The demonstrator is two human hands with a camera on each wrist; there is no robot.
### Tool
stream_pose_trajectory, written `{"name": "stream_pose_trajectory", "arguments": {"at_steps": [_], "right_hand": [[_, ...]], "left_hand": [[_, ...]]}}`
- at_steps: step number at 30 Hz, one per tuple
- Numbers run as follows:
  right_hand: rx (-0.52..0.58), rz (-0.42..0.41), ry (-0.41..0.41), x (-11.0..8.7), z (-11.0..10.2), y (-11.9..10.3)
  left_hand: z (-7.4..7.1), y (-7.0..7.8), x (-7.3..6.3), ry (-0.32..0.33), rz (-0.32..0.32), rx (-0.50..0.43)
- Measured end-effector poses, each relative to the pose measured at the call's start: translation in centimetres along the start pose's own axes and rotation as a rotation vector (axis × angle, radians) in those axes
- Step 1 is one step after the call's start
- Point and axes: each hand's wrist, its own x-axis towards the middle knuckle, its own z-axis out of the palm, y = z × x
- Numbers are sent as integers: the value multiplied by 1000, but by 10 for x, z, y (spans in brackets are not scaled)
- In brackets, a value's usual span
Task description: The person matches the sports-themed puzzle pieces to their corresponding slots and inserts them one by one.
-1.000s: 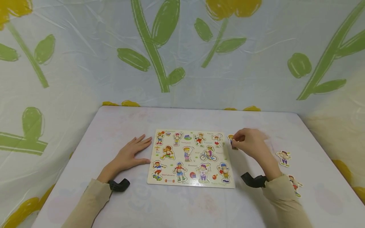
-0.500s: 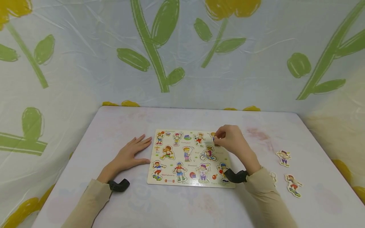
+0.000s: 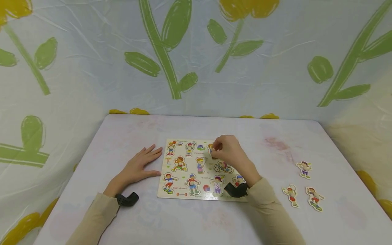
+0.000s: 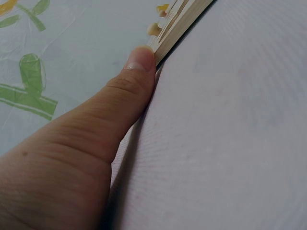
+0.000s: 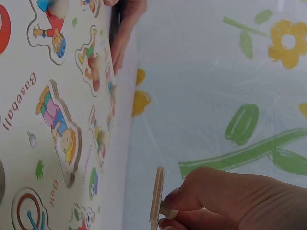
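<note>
A wooden peg puzzle board (image 3: 191, 166) with sports figures lies on the table. My left hand (image 3: 139, 166) rests on the table with spread fingers, its thumb at the board's left edge; the left wrist view shows the thumb touching that edge. Above the upper right part of the board, my right hand (image 3: 229, 151) pinches a puzzle piece (image 3: 210, 147) by its knob. Seen edge-on in the right wrist view, this piece (image 5: 157, 194) is held apart from the board. The golf recess (image 5: 60, 129) shows its printed figure and no knob. My right hand hides several figures.
Three loose puzzle pieces lie right of the board: a figure in purple trousers (image 3: 304, 169), a tennis player (image 3: 291, 196) and a skateboarder (image 3: 314, 199). A flower-printed sheet (image 3: 196, 61) stands behind the table (image 3: 137, 221).
My right hand has picked up the puzzle piece from the table beside the board's right edge and carried it left over the board. My left hand has stayed in place.
</note>
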Motion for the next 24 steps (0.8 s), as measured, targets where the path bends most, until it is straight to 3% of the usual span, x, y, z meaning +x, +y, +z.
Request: {"name": "stream_pose_trajectory", "arguments": {"at_steps": [12, 19, 24], "right_hand": [[-30, -64, -63, 2, 38, -1], [-37, 17, -136, 2, 54, 1], [-36, 10, -146, 3, 60, 2]], "left_hand": [[1, -1, 0, 0, 1, -3], [-1, 1, -1, 5, 8, -4], [-2, 2, 0, 14, 17, 5]]}}
